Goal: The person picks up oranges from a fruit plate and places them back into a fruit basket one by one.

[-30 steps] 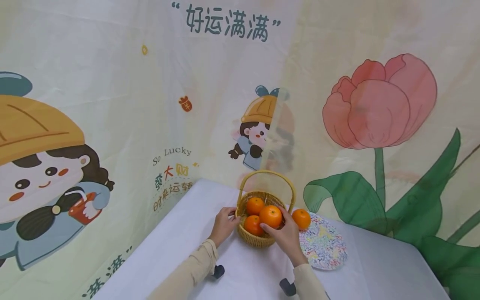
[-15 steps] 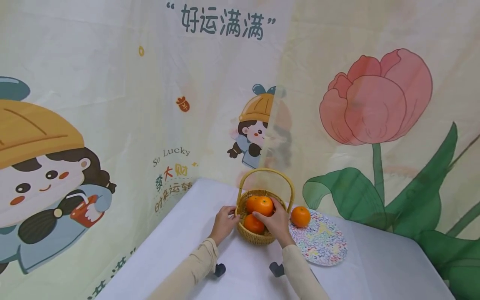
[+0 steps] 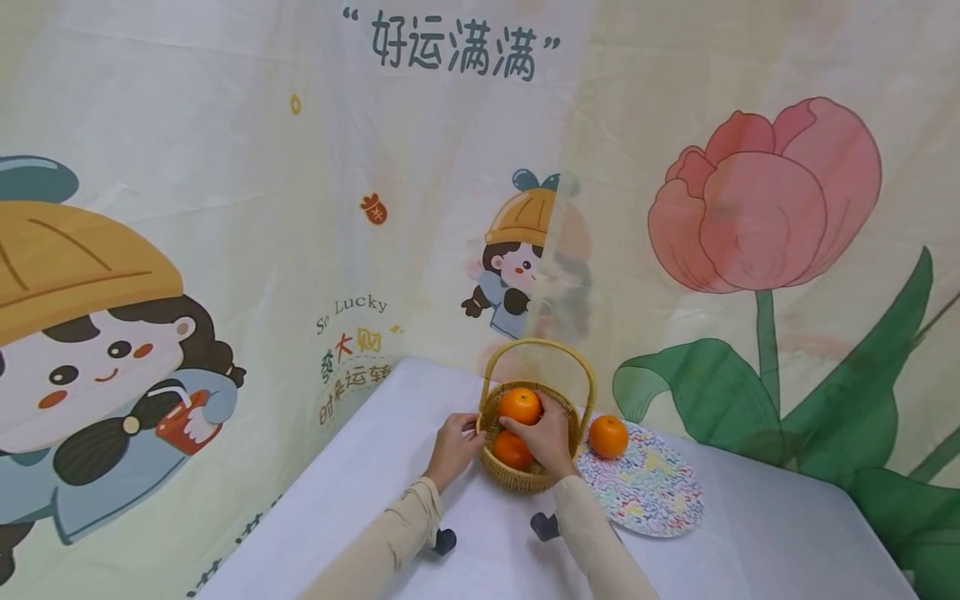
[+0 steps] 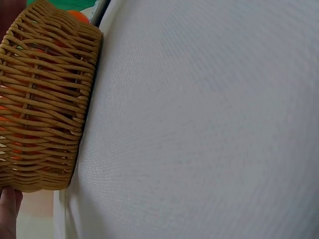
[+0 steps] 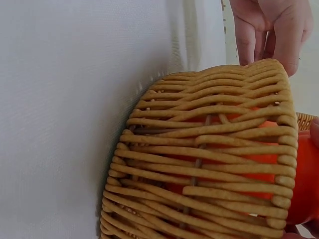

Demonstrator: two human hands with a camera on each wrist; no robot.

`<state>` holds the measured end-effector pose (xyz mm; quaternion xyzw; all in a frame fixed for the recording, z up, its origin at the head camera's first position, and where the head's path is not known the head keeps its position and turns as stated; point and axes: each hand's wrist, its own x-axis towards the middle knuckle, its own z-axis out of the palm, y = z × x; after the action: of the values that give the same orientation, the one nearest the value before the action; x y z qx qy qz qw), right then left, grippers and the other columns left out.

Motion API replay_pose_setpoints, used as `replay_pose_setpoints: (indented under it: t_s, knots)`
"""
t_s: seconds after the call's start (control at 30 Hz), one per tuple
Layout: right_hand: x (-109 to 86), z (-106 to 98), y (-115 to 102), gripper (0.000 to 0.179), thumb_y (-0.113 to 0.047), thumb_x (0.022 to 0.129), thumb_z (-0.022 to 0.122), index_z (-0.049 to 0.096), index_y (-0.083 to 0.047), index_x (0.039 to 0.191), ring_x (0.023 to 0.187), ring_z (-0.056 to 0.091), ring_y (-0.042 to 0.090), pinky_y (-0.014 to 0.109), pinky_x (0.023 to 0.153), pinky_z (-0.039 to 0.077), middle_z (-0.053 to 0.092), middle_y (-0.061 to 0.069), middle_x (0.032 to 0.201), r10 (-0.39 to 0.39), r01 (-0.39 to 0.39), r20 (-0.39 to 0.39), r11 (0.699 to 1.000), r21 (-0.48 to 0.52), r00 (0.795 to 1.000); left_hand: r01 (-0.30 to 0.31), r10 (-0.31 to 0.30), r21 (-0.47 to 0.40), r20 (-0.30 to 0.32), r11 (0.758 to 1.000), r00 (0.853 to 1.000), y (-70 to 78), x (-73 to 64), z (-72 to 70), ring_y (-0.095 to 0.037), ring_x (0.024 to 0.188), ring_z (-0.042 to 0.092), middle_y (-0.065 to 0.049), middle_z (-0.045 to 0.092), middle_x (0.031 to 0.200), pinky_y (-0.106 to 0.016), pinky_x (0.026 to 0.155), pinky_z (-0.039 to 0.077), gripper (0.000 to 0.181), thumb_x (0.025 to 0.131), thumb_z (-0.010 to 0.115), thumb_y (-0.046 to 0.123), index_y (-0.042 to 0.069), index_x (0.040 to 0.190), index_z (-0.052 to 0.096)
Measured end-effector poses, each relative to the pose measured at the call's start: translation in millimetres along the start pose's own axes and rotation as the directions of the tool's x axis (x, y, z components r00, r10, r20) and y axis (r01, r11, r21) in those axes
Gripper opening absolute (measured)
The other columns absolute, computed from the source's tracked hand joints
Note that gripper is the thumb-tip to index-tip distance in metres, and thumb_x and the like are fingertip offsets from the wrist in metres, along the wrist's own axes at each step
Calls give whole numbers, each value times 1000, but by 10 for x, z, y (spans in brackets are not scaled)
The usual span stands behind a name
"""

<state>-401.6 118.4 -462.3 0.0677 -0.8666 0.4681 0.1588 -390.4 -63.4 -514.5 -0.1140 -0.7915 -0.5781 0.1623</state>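
Observation:
In the head view my left hand pinches the left rim of a round wicker basket with a tall hoop handle. Two oranges show inside. My right hand reaches in from the right and grips the upper orange, its thumb lying across the front. Just below that thumb sits the lower orange. Red-orange fruit shows through the weave of the basket in the right wrist view, where the left hand's fingers touch the far rim. The basket's right inside is hidden behind my right hand.
Right of the basket, another orange rests on a round, multicoloured speckled plate. A white cloth covers the table. Printed curtains with cartoon figures and a tulip hang close behind and to the left.
My right hand has moved left and deeper into the basket with its orange, which now covers the one behind it. My left hand stays at the rim.

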Motion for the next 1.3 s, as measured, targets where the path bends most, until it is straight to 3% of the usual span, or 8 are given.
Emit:
replay_pose_setpoints:
  t_s: [0.27, 0.47, 0.67, 0.9, 1.1, 1.3]
  knots:
    - [42, 56, 42, 81, -40, 73, 85, 49, -6, 138, 113, 54, 31, 50, 100, 47, 55, 12, 129, 6, -7, -17, 999, -47, 1000, 11, -11, -10, -5, 1000, 1000, 1, 1, 6, -34, 109, 61, -22, 55, 114, -33, 90, 55, 35, 88, 67, 2, -10, 120, 61]
    - [63, 55, 50, 82, -40, 73, 85, 49, -6, 138, 112, 55, 32, 50, 99, 48, 56, 12, 128, -10, 9, -19, 999, -50, 1000, -32, 31, -7, -16, 999, 999, 7, -7, 7, -36, 106, 62, -24, 55, 112, -35, 89, 56, 34, 87, 67, 0, -12, 118, 61]
    - [105, 106, 79, 78, -36, 74, 85, 50, -9, 138, 113, 55, 30, 49, 100, 47, 56, 9, 129, -64, 63, -10, 997, -35, 998, 9, -9, -12, -5, 1000, 1000, 2, 6, 19, -33, 108, 61, -21, 55, 113, -33, 90, 55, 34, 87, 68, 2, -10, 119, 62]
    - [104, 148, 73, 80, -41, 74, 84, 49, -6, 137, 113, 54, 31, 50, 99, 47, 53, 13, 129, -43, 44, 15, 998, -50, 999, 15, -15, -15, 0, 1000, 1000, -32, 29, 31, -31, 108, 61, -21, 55, 114, -32, 91, 54, 35, 88, 69, 6, -8, 120, 62]
    - [106, 172, 87, 67, -29, 76, 84, 57, -1, 130, 111, 56, 32, 51, 98, 48, 59, 15, 123, -83, 87, 54, 993, -80, 995, 4, -4, -12, -7, 1000, 1000, -52, 45, 32, -30, 108, 61, -19, 56, 112, -31, 91, 54, 34, 88, 69, 5, -8, 119, 62]
    - [100, 223, 95, 62, -22, 75, 84, 60, -1, 128, 111, 56, 32, 51, 100, 47, 60, 15, 120, -61, 68, 90, 995, -79, 994, 4, -4, -13, -12, 1000, 1000, -56, 40, 30, -31, 107, 62, -20, 56, 112, -33, 91, 54, 35, 87, 69, 5, -9, 118, 62]
